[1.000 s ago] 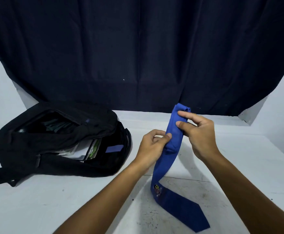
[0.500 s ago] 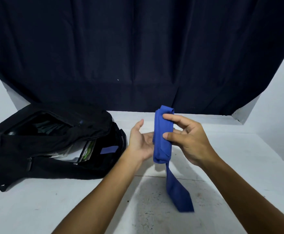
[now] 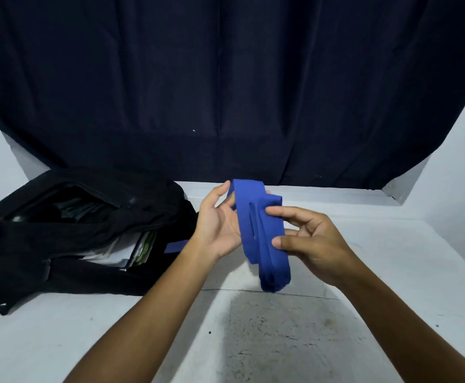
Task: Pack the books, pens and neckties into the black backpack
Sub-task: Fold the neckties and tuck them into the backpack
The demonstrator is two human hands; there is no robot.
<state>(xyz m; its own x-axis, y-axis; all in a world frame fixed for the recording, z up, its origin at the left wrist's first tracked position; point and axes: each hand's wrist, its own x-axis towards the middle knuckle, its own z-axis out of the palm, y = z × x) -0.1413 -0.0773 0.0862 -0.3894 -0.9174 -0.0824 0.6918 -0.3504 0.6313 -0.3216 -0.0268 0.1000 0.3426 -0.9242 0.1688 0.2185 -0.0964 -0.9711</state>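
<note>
1. Lying on its side at the left of the white table (image 3: 391,272): black backpack (image 3: 68,258), unzipped, main compartment gaping toward the middle of the table.
2. Already inside: books (image 3: 131,250), white page edges and a green-striped spine showing in the open mouth; darker items deeper in an upper pocket, too dim to name.
3. Also at the mouth of the bag: a small blue strip (image 3: 176,246), possibly another necktie, though not certain.
4. No pens visible anywhere; either packed out of sight or elsewhere, cannot tell which.
5. Held above the table, just right of the bag: blue necktie (image 3: 264,239), folded over on itself into a short bundle of several layers, lower loop hanging free and clear of the surface.
6. Right hand (image 3: 314,244): thumb and forefinger pinching the bundle across its layers, clamped on the cloth.
7. Left hand (image 3: 217,225): palm up, fingers fairly straight and spread, cupping the back of the bundle, supporting rather than gripping.
8. Judged progress: books done, this tie nearly folded, well along overall.
9. Judged remainder: tie into the open compartment, any unseen pens or ties after it, then perhaps zipping shut.
10. Behind everything: dark curtain (image 3: 225,92), no further items in front of it.
</note>
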